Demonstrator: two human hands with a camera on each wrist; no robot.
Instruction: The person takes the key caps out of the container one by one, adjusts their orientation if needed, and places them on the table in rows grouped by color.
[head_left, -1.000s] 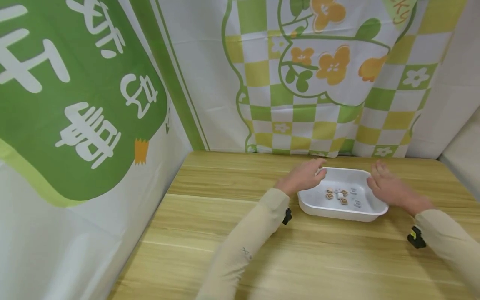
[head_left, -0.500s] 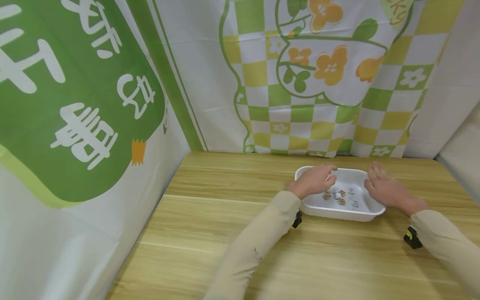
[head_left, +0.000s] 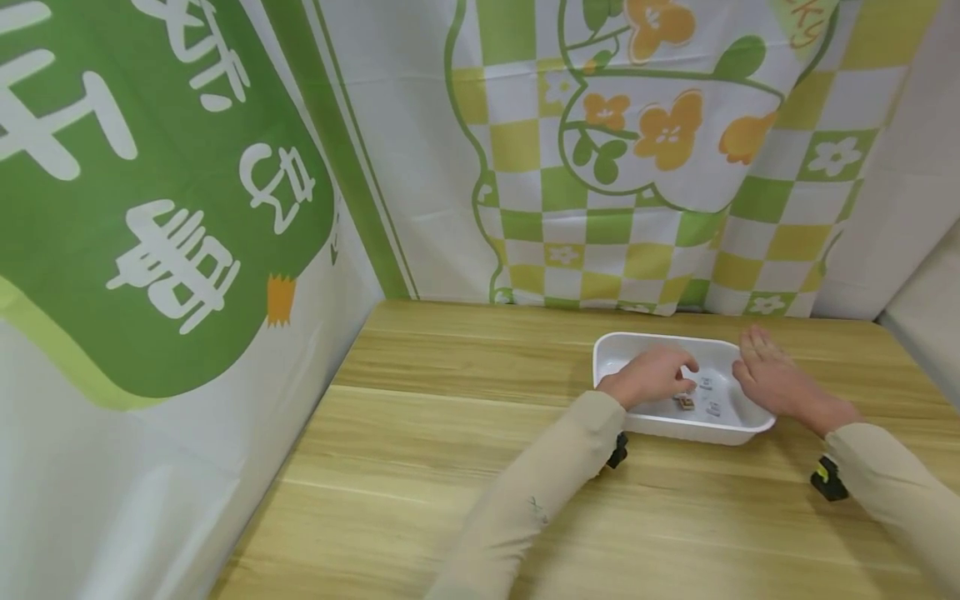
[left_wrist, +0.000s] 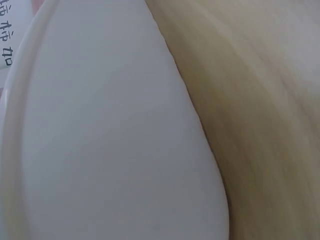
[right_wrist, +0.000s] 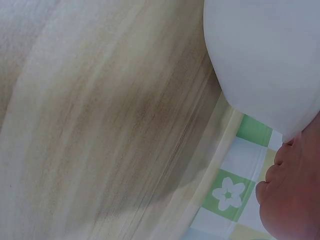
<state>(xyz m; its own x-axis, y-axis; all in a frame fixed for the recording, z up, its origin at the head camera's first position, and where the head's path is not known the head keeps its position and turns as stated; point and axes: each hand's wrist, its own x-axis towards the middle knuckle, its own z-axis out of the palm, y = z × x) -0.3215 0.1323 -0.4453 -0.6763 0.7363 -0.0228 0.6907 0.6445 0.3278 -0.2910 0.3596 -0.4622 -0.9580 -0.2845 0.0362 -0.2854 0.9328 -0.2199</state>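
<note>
Thumb and fingers of the left hand (head_left: 655,375) stand apart, gently bent, with a gap between their tips inside the tray (head_left: 693,430). Its wrist crosses the tray's left near corner. The right hand (head_left: 782,379) lies with its fingers straight and side by side at the tray's right rim, thumb over the inner edge.

Between the hands is a strip of tray floor. On it, just under the left fingertips, sits a brown piece (head_left: 686,403); nearby, towards the right hand, lie two pale pieces (head_left: 713,409), possibly clear, though they are too small and blurred to be sure.

The tray is upright on the table (head_left: 360,467), right of the middle. Its far rim is near the back edge, where a checked cloth (head_left: 577,229) hangs; its left rim is well apart from the table's left edge and the green cloth (head_left: 180,217) beyond it. Wood runs from the near wall towards the person, between the two sleeves.

In the left wrist view the tray's outer wall fills the left and middle, with wood on the right. The right wrist view shows fingers at the tray's end, near the table's back edge.
</note>
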